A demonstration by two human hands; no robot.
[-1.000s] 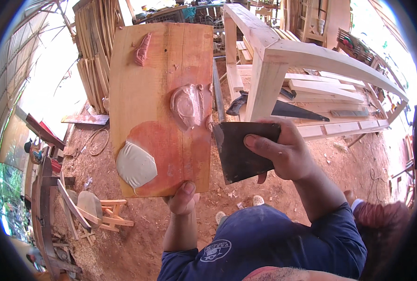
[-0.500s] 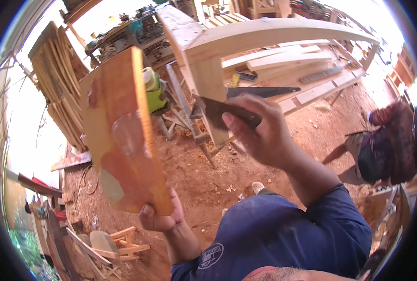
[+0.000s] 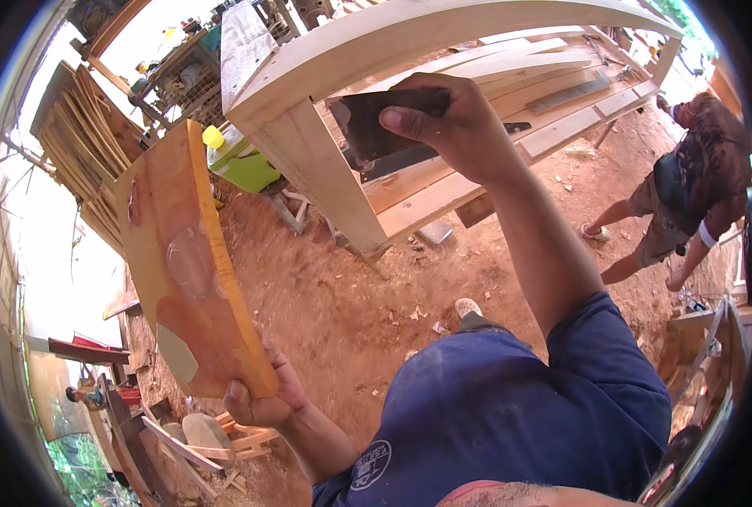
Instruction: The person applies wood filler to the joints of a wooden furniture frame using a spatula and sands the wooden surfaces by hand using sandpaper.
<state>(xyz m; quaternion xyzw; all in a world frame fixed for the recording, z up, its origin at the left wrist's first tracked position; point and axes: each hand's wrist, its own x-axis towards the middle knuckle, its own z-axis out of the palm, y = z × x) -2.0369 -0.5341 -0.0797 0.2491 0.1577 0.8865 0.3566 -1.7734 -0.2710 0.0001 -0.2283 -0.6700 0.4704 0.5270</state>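
My left hand (image 3: 266, 390) is closed around the lower end of a wooden board (image 3: 169, 228), its thumb on the patched face. Reddish-brown, grey-green and glossy clear patches of what looks like filler cover that face. The board tilts upright on my left. My right hand (image 3: 460, 127) pinches a dark, flat scraper (image 3: 367, 122), thumb on top and fingers behind. The scraper is apart from the board, held in front of a pale wooden frame (image 3: 312, 160). Whether it touches the frame, I cannot tell.
A curved beam (image 3: 443, 38) tops the frame, with loose planks behind it. A green container (image 3: 247, 167) stands left of it. At right, a person (image 3: 697, 169) stands on the shaving-strewn dirt floor (image 3: 333, 313). Boards (image 3: 88, 135) lean at far left.
My right hand and the scraper have moved up, farther from the board. The board has shifted left and lower with my left hand. The person at right shows more fully.
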